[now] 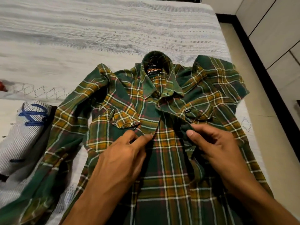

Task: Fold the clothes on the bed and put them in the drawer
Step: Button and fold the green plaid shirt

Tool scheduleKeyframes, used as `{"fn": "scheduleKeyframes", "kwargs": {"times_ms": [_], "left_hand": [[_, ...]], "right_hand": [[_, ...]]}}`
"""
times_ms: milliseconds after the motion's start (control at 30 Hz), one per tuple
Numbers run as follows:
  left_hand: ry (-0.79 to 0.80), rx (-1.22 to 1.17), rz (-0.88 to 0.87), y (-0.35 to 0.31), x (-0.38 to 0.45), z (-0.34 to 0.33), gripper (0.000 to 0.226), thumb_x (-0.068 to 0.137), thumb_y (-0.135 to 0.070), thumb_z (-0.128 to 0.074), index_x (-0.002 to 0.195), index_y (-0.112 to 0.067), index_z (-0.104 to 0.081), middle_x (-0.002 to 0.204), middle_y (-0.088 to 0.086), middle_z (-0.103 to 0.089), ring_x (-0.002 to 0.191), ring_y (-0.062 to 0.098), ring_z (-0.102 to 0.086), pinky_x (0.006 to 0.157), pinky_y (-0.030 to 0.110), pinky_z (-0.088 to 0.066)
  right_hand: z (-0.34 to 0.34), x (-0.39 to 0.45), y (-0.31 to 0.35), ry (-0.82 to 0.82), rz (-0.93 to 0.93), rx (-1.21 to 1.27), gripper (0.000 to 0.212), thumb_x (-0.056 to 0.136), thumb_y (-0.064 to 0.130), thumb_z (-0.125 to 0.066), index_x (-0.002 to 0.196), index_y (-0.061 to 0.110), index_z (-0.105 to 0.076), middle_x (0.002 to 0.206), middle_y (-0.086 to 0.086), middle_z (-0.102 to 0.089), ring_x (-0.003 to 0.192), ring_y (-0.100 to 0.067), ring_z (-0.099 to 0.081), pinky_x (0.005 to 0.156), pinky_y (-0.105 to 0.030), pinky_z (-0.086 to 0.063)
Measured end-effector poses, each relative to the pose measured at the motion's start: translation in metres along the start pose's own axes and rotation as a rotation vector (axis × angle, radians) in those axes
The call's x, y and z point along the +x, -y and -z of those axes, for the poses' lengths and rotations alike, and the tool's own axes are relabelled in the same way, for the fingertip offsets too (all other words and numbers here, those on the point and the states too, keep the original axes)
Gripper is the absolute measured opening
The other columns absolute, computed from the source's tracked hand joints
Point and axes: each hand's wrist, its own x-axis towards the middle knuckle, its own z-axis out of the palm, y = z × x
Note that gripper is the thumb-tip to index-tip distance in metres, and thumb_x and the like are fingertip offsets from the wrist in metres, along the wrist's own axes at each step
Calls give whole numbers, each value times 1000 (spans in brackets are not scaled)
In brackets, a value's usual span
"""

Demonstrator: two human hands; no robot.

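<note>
Plaid shirt [164, 159] flat on bed [113, 30], collar away from person. Left hand [123, 158] pinches left placket edge, right hand [212, 146] pinches right edge, mid-chest, front open between them.

A bed [113, 30] covered in a white textured spread holds a green plaid shirt [170, 159] lying open, with a grey-and-white garment [21, 135] just left of the shirt.

Black neck label [154, 70] inside the plaid shirt [170, 159] collar, at twelve o'clock, reads "ENGINEERED UNDATTA" and "M"; smaller lines unreadable.
</note>
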Motion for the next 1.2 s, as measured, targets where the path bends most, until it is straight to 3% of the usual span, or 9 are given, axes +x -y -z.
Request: {"fn": "scheduleKeyframes", "kwargs": {"times_ms": [133, 233, 367, 533, 767, 900, 1033, 1133, 1200], "left_hand": [[91, 120, 75, 3, 5, -10, 60, 108, -46, -32, 162, -52, -8, 110, -10, -29, 81, 11, -45, 66, 26, -43], [121, 207, 75, -1, 8, -11, 61, 107, -48, -32, 162, -50, -9, 116, -9, -35, 85, 13, -51, 64, 27, -44], [149, 279, 87, -2, 9, -11, 63, 105, -50, -30, 163, -49, -7, 110, -10, -30, 76, 10, -39, 60, 25, -38], [186, 287, 110, -4, 9, -5, 64, 97, -53, -29, 161, -46, -30, 98, -13, -30, 65, 8, -36, 49, 20, -24], [195, 297, 131, -1, 11, -5, 66, 97, -56, -20, 161, -52, -6, 99, -11, -27, 75, 10, -41, 51, 23, -28], [198, 320, 138, -4, 11, -4, 67, 100, -55, -25, 161, -51, 3, 98, -10, -29, 76, 10, -41, 54, 25, -29], [216, 347, 121, -3, 3, -1, 78, 101, -51, -39, 159, -50, 12, 98, -10, -25, 83, 11, -33, 64, 27, -28], [238, 354, 129, -1, -9, 5, 86, 97, -41, -53, 156, -50, 8, 113, -9, -25, 102, 12, -33, 80, 31, -40], [235, 349, 176, -4, -11, 12, 70, 100, -34, -52, 155, -46, -9, 129, -8, -32, 120, 15, -39, 93, 33, -47]], "right_hand": [[-8, 0, -8, -6, 132, -238, 16, 96, 28, -72, 110, 30, -80, 104, 15, -77, 102, -2, -72, 90, -35, -60], [-17, 0, -15, -87, 397, -530, 13, 97, 34, -73, 102, 23, -78, 96, 14, -73, 90, -3, -69, 78, -31, -57], [-29, 0, -20, -181, 680, -866, 19, 104, 27, -66, 114, 15, -77, 91, 1, -69, 69, -15, -62, 59, -35, -55], [-36, 0, -14, -218, 859, -1117, 18, 104, 22, -66, 114, 14, -78, 77, -1, -61, 59, -13, -43, 55, -27, -27], [-34, -1, -9, 47, 568, -1303, 56, 71, 31, -92, 124, 21, -76, 75, 3, -63, 44, -15, -52, 43, -26, -24], [-29, -2, -4, 115, 481, -1214, 50, 90, 38, -67, 140, 33, -64, 85, 8, -57, 58, -16, -58, 45, -25, -29], [-18, -7, -5, 242, 244, -1030, 64, 91, 45, -49, 153, 51, -34, 95, 18, -40, 80, -5, -51, 60, -25, -38], [-10, -14, -5, 148, 135, -679, 58, 89, 24, -71, 141, 42, -54, 105, 22, -56, 92, -1, -56, 79, -16, -46], [-10, -22, -5, 14, 68, -565, 45, 87, 14, -76, 124, 37, -66, 96, 17, -65, 85, -2, -63, 71, -15, -52]]}}
